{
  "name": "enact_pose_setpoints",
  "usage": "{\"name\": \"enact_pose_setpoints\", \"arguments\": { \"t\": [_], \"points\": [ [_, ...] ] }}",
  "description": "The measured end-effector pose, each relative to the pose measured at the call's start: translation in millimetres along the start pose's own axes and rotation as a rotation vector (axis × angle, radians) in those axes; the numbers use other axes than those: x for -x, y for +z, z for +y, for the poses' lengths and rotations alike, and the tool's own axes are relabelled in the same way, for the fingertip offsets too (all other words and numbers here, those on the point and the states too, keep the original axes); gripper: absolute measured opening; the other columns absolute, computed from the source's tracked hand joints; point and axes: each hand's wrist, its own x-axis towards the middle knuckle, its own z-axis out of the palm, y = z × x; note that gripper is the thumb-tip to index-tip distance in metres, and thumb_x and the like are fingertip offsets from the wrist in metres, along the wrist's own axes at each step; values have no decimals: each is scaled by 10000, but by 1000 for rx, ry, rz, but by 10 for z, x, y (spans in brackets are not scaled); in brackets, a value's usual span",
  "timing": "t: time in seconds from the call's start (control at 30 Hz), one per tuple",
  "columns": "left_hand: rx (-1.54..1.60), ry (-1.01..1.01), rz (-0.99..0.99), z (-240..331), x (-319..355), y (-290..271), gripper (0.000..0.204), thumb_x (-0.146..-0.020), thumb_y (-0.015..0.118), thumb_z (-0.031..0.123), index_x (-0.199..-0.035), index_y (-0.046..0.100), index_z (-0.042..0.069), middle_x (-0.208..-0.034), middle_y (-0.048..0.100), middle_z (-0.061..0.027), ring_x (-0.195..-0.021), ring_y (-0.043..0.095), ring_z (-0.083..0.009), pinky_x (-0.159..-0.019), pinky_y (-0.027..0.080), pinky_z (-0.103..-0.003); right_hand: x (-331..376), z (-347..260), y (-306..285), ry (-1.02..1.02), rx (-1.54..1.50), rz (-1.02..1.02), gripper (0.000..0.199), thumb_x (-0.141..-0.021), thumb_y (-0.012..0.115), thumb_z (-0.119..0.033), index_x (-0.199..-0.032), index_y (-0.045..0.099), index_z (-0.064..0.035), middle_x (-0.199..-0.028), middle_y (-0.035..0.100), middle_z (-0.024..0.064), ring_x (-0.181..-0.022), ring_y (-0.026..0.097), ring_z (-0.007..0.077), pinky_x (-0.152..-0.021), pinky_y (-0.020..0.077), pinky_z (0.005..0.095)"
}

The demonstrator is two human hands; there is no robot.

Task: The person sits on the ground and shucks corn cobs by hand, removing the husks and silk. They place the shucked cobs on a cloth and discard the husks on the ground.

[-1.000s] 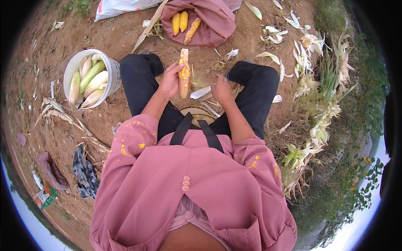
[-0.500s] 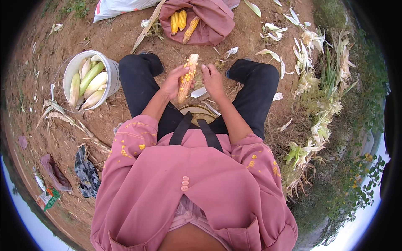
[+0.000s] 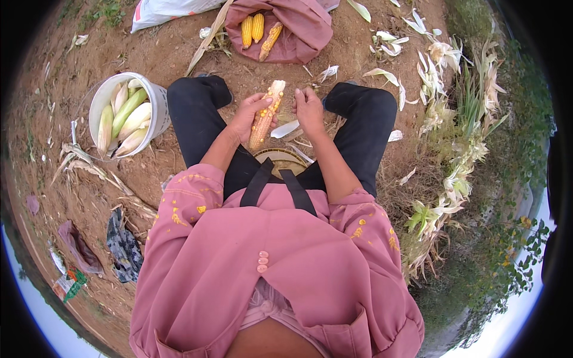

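A partly shelled corn cob [image 3: 262, 121] is tilted between my knees, its pale top end up; some yellow kernels still cling to it while much of its side is bare. Wrapped around its middle, my left hand [image 3: 245, 119] keeps its thumb along the cob. Just right of the cob and apart from it is my right hand [image 3: 308, 112], fingers curled closed; whatever may be inside them is hidden. Beneath the cob, between my thighs, part of a round yellowish container [image 3: 285, 157] shows.
A white bucket [image 3: 160, 113] of husked-on corn stands left of my knee. Ahead lies an open reddish sack [image 3: 307, 33] with yellow ears [image 3: 258, 28] on it, beside a white sack [image 3: 164, 13]. Loose husks [image 3: 431, 77] litter the ground at right. Crumpled cloths [image 3: 123, 247] lie at left.
My right hand has drawn slightly to the right, widening its gap from the cob. The cob and my left hand have shifted a little, with no change of grip.
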Motion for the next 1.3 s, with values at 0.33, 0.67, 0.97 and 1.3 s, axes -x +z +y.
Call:
{"name": "enact_pose_setpoints", "arguments": {
  "t": [0.33,0.67,0.97,1.3],
  "points": [
    [134,52,67,-17,-98,-113,217,-869,502,212,-1003,523,43,-827,598,-97,-719,593,-159,-642,494,-280,178,-13,141,111,-373,-405,502,-931,363,-447,-1097,520,1,-824,598,98,-699,561,146,-600,454,257],
    [143,-70,55,-8,-97,-159,261,-869,505,250,-958,570,13,-828,602,-89,-715,592,-180,-652,497,-313,204,-58,161,-66,-220,-313,356,-929,438,-340,-854,523,-2,-618,524,54,-537,511,115,-533,443,252],
    [110,-9,44,41,-31,-51,249,-880,494,217,-1023,524,16,-812,587,-83,-642,591,-168,-551,491,-277,124,15,105,138,-414,-6,341,-900,506,-316,-904,582,16,-675,570,30,-625,538,89,-581,442,229],
    [-130,60,26,-26,-56,-10,290,-861,552,221,-1054,484,16,-818,576,-80,-653,597,-160,-547,508,-285,117,-109,84,71,-412,-91,235,-833,616,-233,-804,622,0,-702,602,25,-640,538,82,-604,421,210]
  ]
}}
